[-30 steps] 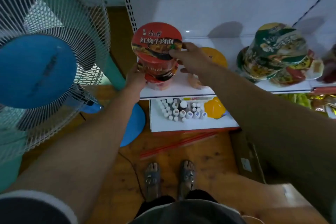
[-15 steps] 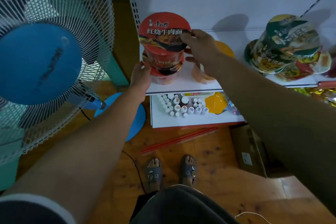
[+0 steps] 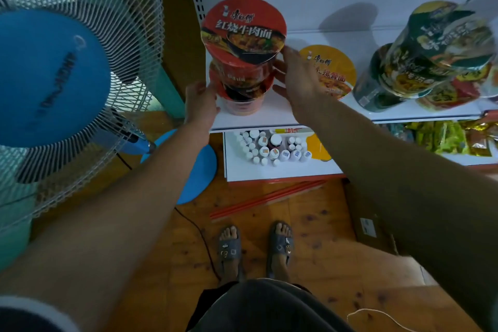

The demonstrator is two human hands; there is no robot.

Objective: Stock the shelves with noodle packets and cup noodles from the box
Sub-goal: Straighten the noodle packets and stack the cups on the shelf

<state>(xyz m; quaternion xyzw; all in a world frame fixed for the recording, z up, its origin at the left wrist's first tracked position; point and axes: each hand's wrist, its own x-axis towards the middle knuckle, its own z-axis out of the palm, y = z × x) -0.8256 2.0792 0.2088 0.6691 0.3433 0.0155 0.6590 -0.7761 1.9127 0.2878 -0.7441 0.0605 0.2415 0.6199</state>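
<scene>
Two red cup noodles stand stacked at the left end of the white shelf, the top one leaning slightly. My left hand presses on the left side of the lower cup. My right hand rests with its fingers against the right side of the stack, where the two cups meet. Behind my right hand a yellow-lidded cup noodle stands on the same shelf. A leaning pile of green cup noodles fills the right part of the shelf.
A big standing fan with a blue base is close on the left. The lower shelf holds small white bottles and green packets. A brown cardboard box sits on the wooden floor at my right, and red strips lie under the shelf.
My right hand has slid from the top cup's lid edge down to the stack's right side. My left hand stays on the lower cup.
</scene>
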